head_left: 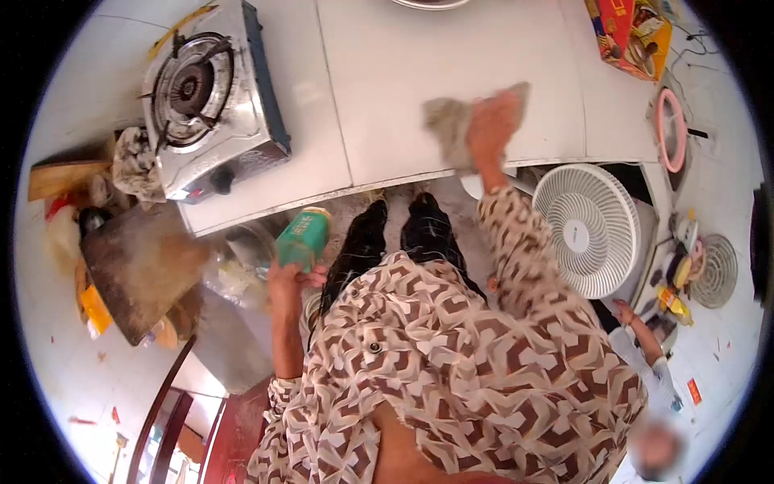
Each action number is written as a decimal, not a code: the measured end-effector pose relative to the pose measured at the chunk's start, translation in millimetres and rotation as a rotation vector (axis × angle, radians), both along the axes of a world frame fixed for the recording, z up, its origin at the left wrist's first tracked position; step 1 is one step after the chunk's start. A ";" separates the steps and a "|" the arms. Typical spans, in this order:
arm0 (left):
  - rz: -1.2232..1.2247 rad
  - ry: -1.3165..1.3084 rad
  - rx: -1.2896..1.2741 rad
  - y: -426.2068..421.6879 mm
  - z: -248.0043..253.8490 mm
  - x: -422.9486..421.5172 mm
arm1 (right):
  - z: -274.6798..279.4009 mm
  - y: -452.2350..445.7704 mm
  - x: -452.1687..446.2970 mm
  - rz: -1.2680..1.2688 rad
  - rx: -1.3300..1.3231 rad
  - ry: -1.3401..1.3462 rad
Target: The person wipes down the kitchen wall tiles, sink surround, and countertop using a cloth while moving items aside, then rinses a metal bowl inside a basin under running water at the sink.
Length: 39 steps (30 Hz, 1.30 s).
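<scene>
My right hand (493,125) is on a grey-brown rag (450,125), pressing it to the white tiled countertop (387,73) near the front edge; hand and rag are slightly blurred. My left hand (294,278) hangs below the counter edge, its fingers wrapped round the lower end of a green canister (305,239). That canister has pale lettering and a yellowish rim at its far end. A single-burner gas stove (201,97) stands on the counter at the left, some distance from both hands.
A white fan (586,231) stands below the counter at the right. A red and yellow box (633,36) lies at the back right, near a pink ring-shaped object (670,129). Another person (641,347) is at the lower right. A brown board (145,262) leans at the left.
</scene>
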<state>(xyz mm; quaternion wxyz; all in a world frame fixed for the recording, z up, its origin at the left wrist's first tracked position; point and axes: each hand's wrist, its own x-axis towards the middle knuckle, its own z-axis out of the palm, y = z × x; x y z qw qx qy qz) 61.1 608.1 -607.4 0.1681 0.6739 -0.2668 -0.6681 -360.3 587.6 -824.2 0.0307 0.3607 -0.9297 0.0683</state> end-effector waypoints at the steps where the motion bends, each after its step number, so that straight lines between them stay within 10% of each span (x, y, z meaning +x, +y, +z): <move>1: -0.021 -0.014 0.029 -2.8 1.9 11.9 | 7.3 -9.2 47.7 0.123 0.004 -0.032; 6: 0.016 0.065 0.064 -11.3 4.7 40.1 | 62.0 -9.3 192.1 0.734 -0.019 -0.331; 16: 0.247 0.081 0.028 16.2 15.2 15.2 | 100.7 -141.9 213.9 1.069 -0.119 -0.115; 26: 0.323 0.063 0.151 0.7 46.2 26.3 | 87.6 -386.5 159.7 0.763 -0.263 0.014; 27: 0.330 0.064 0.142 11.7 48.7 17.1 | 142.6 -375.9 147.4 0.792 -0.058 -0.083; 30: 0.399 0.097 0.128 15.3 42.1 27.0 | 82.6 -396.6 133.8 0.875 -0.409 0.258; 34: 0.390 0.147 0.127 30.8 23.3 36.3 | 75.3 -334.0 120.7 0.971 -0.094 0.324; 39: 0.315 0.184 0.130 17.5 34.1 32.8 | 76.1 -258.0 93.6 0.705 -0.082 0.037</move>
